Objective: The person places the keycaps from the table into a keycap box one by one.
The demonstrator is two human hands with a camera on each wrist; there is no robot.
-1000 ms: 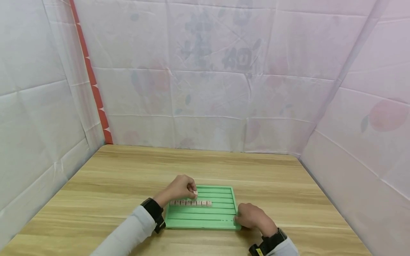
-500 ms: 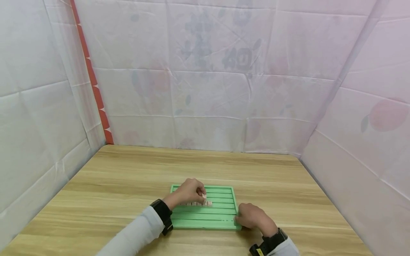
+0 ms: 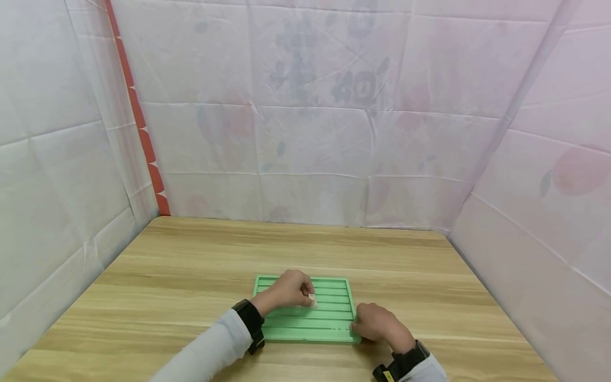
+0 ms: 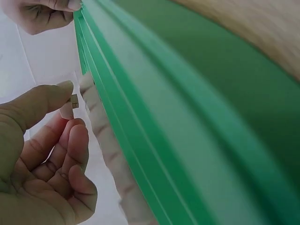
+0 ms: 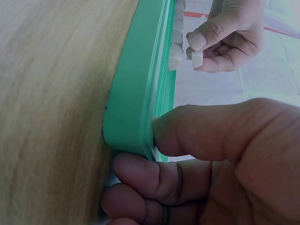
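A green ridged tray [image 3: 329, 321] lies on the wooden table. My left hand [image 3: 290, 289] is over its middle, pinching a small pale tile [image 5: 197, 59] between thumb and fingers. Close below that hand, a row of similar tiles [image 5: 176, 51] stands in one groove of the tray; in the head view the hand hides most of the row. At the tray's near right corner, my right hand [image 3: 377, 322] grips the edge, its thumb [image 5: 187, 129] on the rim and its fingers curled against the side.
The wooden table [image 3: 191, 276] spreads around the tray on all sides. White patterned sheets [image 3: 305, 138] hang behind it and to the left and right. A black wrist device [image 3: 250, 323] sits on the left wrist, and another [image 3: 403, 363] on the right.
My left hand has moved to the right along the row with the tile pinched in it, and now covers the row's right end. The right hand and the tray have stayed put.
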